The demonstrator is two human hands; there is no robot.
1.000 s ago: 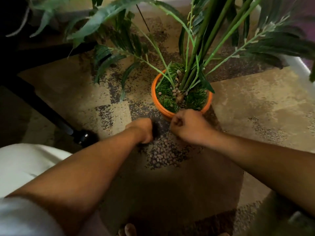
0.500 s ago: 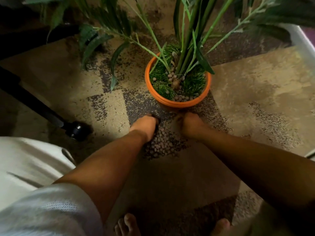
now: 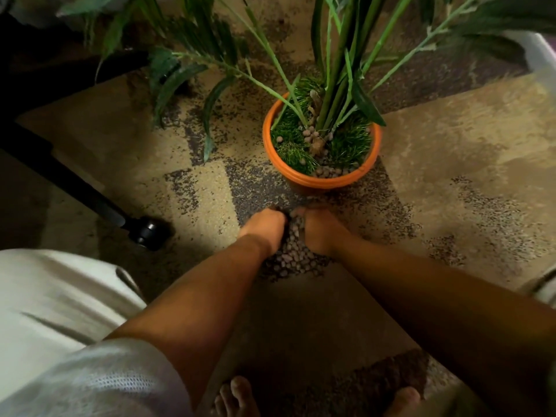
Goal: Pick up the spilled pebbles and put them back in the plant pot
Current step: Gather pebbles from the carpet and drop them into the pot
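Note:
A heap of small brown pebbles [image 3: 296,261] lies on the patterned carpet just in front of an orange plant pot [image 3: 301,178]. The pot holds green fronds, grass-like filler and some pebbles along its near rim [image 3: 329,171]. My left hand [image 3: 264,228] and my right hand [image 3: 319,230] are down on the far end of the heap. They are cupped toward each other, with pebbles bunched between them. The fingertips are hidden under the hands.
A black chair leg with a caster [image 3: 147,233] stands on the carpet to the left. Long plant leaves spread over the pot and to its left. My bare feet [image 3: 237,398] are at the bottom edge. A white box edge [image 3: 538,52] shows at top right.
My right hand has come down from the pot's rim to the carpet. Both hands have closed in toward each other around the pebbles. The view has shifted slightly downward.

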